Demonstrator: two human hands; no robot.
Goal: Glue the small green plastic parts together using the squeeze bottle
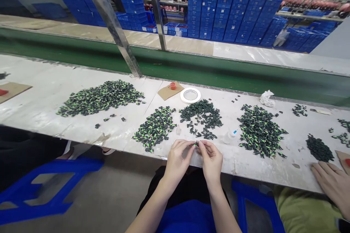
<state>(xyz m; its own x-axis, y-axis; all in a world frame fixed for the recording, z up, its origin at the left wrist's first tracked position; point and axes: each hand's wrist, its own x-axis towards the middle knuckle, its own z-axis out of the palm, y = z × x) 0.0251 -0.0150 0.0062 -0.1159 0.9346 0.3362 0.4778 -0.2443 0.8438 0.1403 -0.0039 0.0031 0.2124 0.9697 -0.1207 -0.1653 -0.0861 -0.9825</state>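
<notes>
Close to the table's front edge, my left hand [179, 156] and my right hand [210, 156] meet at the fingertips. Both pinch a small dark part with a bit of green [195, 144], mostly hidden by the fingers. Just beyond them lies a pile of small dark plain pieces [202, 114]. To the left is a heap of black-and-green parts [155, 127], and to the right a larger heap of similar parts [259, 131]. A clear bottle with a blue tip [230, 137] stands right of my right hand.
A white tape roll [190, 95] and cardboard with a red cup [172, 86] lie behind the piles. Another person's hand [332, 178] rests at the right edge. A bigger heap [101, 98] spreads left. Metal posts [128, 54] rise behind, before a green conveyor [177, 62].
</notes>
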